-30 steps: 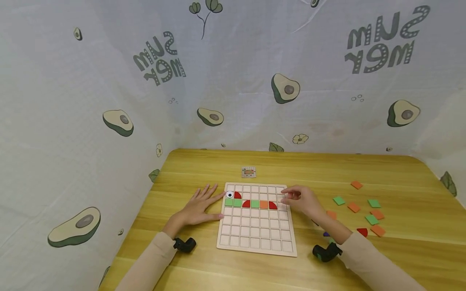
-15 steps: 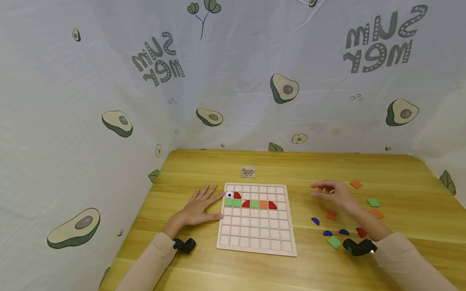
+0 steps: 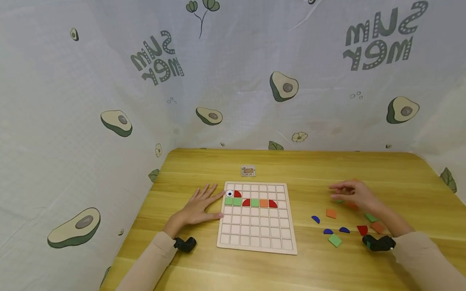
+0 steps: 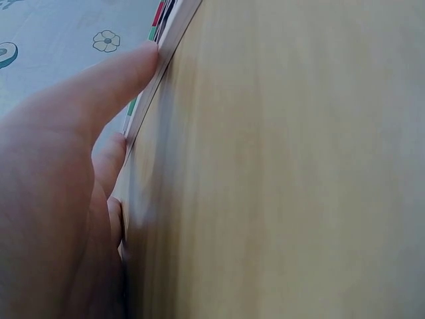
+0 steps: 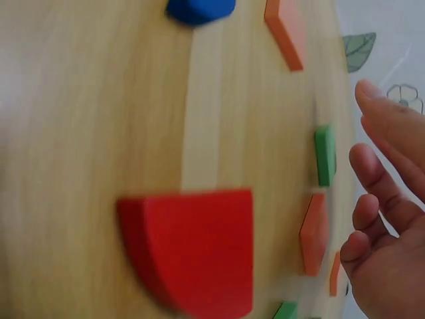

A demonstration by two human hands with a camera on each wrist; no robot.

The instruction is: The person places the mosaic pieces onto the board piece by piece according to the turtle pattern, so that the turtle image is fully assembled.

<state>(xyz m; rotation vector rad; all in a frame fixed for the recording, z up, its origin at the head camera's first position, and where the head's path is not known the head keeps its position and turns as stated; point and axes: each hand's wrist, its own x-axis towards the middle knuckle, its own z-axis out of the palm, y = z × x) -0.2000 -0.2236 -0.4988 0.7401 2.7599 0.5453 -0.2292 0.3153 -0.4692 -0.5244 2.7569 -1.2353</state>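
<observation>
My left hand (image 3: 196,208) lies with fingers spread on the table, its index fingertip and thumb at the left edge of the wooden grid board (image 3: 255,232). On the board sit a round eye tile (image 3: 229,193), red quarter-circle tiles (image 3: 272,203), green square tiles (image 3: 255,203) and an orange square tile (image 3: 263,203). Over the loose pieces at the right hovers my right hand (image 3: 354,194), fingers loosely bent and holding nothing. A green square tile (image 5: 325,156) and an orange square tile (image 5: 314,234) lie near its fingertips in the right wrist view. It partly covers other tiles in the head view.
Several blue half-round tiles (image 3: 315,219), a green tile (image 3: 335,241) and a red quarter-circle tile (image 3: 362,230) lie right of the board. Behind the board is a small picture card (image 3: 248,171). A patterned cloth (image 3: 233,89) hangs along the table's back edge.
My right hand has moved from the board's right edge, rightward to the loose tiles. The left hand stays at the board, and the tiles on the board look unchanged.
</observation>
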